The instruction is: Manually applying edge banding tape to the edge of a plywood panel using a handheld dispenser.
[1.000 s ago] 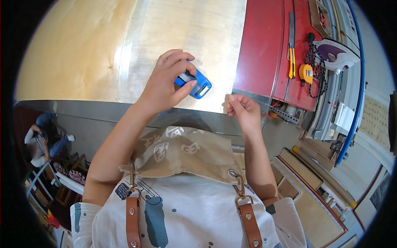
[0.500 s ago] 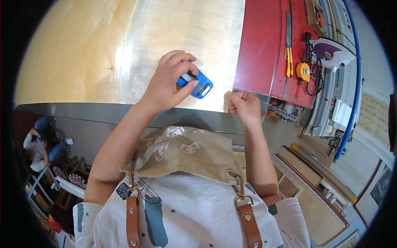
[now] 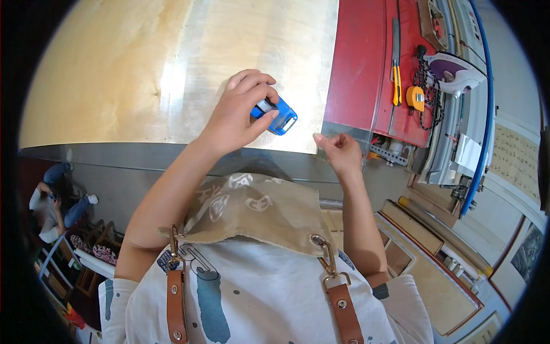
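Observation:
My left hand (image 3: 238, 114) is closed around a blue hand-held tool (image 3: 283, 121) with a grey upper part and an opening at its far-right end. The palm hides part of the tool, and its exact kind does not show. It rests on a pale wooden sheet (image 3: 229, 46), close to the front right corner. My right hand (image 3: 342, 153) is at that corner. One fingertip reaches the sheet's right edge, while the other fingers are loosely curled and apart from it. I see nothing between them.
Right of the sheet lies a red surface (image 3: 355, 63) with a yellow utility knife (image 3: 396, 86), a yellow tape measure (image 3: 415, 99) and a white-purple iron (image 3: 455, 73) with its cord. A glass edge (image 3: 346, 133) borders the front. A person (image 3: 60, 198) sits at the left.
The right hand's fingers have loosened from a pinch at the sheet's corner. My left hand and the blue tool have shifted very slightly right. The view has turned a little.

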